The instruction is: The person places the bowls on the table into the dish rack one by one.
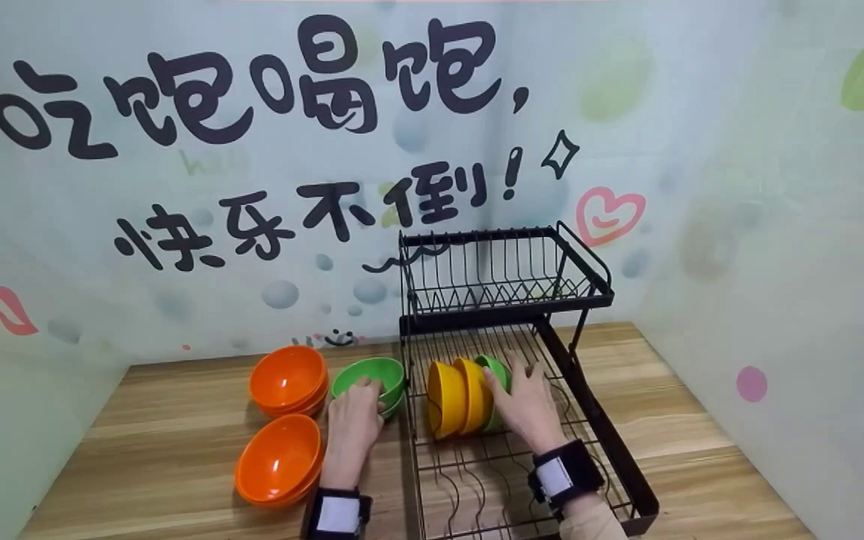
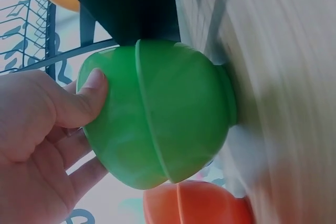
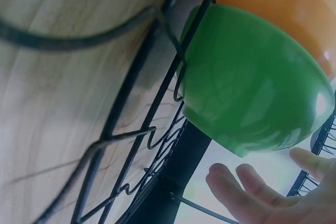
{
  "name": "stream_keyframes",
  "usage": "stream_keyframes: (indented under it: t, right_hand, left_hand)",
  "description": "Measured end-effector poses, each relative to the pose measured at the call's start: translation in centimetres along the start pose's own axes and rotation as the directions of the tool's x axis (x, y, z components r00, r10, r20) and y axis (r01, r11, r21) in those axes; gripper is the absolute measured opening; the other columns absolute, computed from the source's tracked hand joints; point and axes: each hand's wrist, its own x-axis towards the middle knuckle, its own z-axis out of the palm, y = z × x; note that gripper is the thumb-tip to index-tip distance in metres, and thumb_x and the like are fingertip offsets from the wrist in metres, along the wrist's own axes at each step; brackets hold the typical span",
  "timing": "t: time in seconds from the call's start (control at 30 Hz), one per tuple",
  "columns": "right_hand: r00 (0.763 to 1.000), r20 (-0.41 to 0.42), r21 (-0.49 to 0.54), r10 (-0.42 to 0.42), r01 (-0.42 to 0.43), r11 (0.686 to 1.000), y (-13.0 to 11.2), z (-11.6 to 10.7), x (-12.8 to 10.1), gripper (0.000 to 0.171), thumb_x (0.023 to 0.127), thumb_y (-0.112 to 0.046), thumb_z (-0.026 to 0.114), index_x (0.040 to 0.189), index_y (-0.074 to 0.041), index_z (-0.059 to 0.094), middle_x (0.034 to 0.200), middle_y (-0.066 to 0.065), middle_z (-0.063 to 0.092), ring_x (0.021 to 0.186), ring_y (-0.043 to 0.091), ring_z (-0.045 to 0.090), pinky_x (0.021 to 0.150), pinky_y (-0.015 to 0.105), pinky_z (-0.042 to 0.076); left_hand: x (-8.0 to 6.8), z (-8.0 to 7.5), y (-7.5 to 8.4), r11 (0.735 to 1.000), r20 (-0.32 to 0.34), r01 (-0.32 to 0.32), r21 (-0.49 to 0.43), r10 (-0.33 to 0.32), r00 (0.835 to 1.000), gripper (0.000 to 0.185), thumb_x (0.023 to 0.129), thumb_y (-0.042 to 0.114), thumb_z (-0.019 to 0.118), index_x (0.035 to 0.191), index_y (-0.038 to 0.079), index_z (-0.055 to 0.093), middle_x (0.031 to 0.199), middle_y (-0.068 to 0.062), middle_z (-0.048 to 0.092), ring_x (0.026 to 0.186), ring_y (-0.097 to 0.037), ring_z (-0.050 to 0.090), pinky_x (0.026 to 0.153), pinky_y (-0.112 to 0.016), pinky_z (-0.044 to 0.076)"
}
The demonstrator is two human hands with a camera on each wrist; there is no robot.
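Centrally, the left hand (image 1: 355, 420) grips the rim of a green bowl (image 1: 370, 379) on the table (image 1: 162, 450), thumb outside and fingers inside, as the left wrist view shows. The right hand (image 1: 528, 405), fingers straight and released, rests against a second green bowl (image 1: 498, 375) standing on edge in the rack (image 1: 597, 442), beside two yellow bowls (image 1: 458, 405). Orange bowls (image 1: 286, 420) wait at lower left. Judged step: loading bowls onto the lower tier, one just placed. Next, the gripped bowl likely needs lifting, tilting upright, and slotting between free wires.
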Motion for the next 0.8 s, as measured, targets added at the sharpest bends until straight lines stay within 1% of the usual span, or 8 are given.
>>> stream_keyframes:
  t: [0.13, 0.27, 0.4, 0.5, 0.63, 0.8]
  right_hand:
    - [0.999, -0.042, 0.014, -0.007, 0.008, 1.000, -0.1, -0.2, 0.0, 0.068, 0.094, -0.056, 0.043, 0.147, -0.016, 0.032, 0.148, 0.036, 0.021, 0.136, 0.052, 0.029, 0.101, 0.067, 0.034]
    - [0.994, -0.104, 0.050, -0.027, 0.033, 0.998, -0.2, -0.2, -0.1, 0.064, 0.093, -0.053, 0.047, 0.143, -0.015, 0.037, 0.143, 0.031, 0.032, 0.131, 0.047, 0.038, 0.100, 0.062, 0.039]
    - [0.989, -0.145, 0.088, -0.040, 0.053, 0.995, -0.2, -0.2, -0.1, 0.063, 0.093, -0.051, 0.049, 0.142, -0.013, 0.038, 0.140, 0.028, 0.035, 0.129, 0.045, 0.041, 0.100, 0.059, 0.039]
    - [0.985, -0.164, 0.108, -0.050, 0.068, 0.992, -0.2, -0.3, -0.1, 0.063, 0.093, -0.049, 0.050, 0.142, -0.011, 0.038, 0.142, 0.029, 0.034, 0.129, 0.046, 0.041, 0.101, 0.059, 0.039]
    - [0.979, -0.193, 0.136, -0.061, 0.088, 0.987, -0.3, -0.4, -0.1, 0.059, 0.094, -0.045, 0.051, 0.140, -0.009, 0.040, 0.140, 0.028, 0.036, 0.125, 0.045, 0.045, 0.100, 0.059, 0.040]
    - [0.969, -0.236, 0.149, -0.072, 0.109, 0.983, -0.4, -0.4, 0.0, 0.054, 0.094, -0.040, 0.053, 0.136, -0.008, 0.044, 0.136, 0.024, 0.041, 0.122, 0.041, 0.048, 0.099, 0.055, 0.042]
  left_hand:
    - [0.2, -0.4, 0.1, 1.000, -0.011, -0.012, -0.001, 0.012, 1.000, 0.019, 0.067, -0.004, 0.074, 0.075, 0.006, 0.061, 0.074, -0.008, 0.059, 0.059, -0.032, 0.062, 0.050, -0.041, 0.048]
    - [0.2, -0.8, 0.3, 1.000, -0.016, -0.027, -0.006, 0.027, 1.000, 0.018, 0.068, -0.003, 0.074, 0.075, 0.006, 0.060, 0.074, -0.007, 0.058, 0.059, -0.031, 0.061, 0.050, -0.040, 0.048]
    - [0.3, -1.4, 0.4, 0.998, -0.038, -0.059, -0.011, 0.058, 0.998, 0.018, 0.069, -0.003, 0.074, 0.074, 0.006, 0.060, 0.073, -0.005, 0.056, 0.059, -0.028, 0.061, 0.050, -0.038, 0.048]
    - [0.5, -2.1, 0.6, 0.997, -0.042, -0.077, -0.008, 0.076, 0.996, 0.018, 0.069, -0.003, 0.074, 0.074, 0.006, 0.060, 0.072, -0.005, 0.055, 0.060, -0.026, 0.060, 0.051, -0.036, 0.048]
    - [0.8, -3.1, 1.0, 0.997, -0.023, -0.083, -0.002, 0.083, 0.996, 0.016, 0.070, -0.002, 0.074, 0.075, 0.005, 0.060, 0.072, -0.005, 0.054, 0.063, -0.024, 0.058, 0.052, -0.035, 0.049]
    - [1.0, -4.3, 1.4, 0.997, 0.023, -0.076, 0.003, 0.076, 0.997, 0.013, 0.073, 0.003, 0.074, 0.077, 0.006, 0.062, 0.072, -0.005, 0.054, 0.065, -0.023, 0.058, 0.054, -0.035, 0.050]
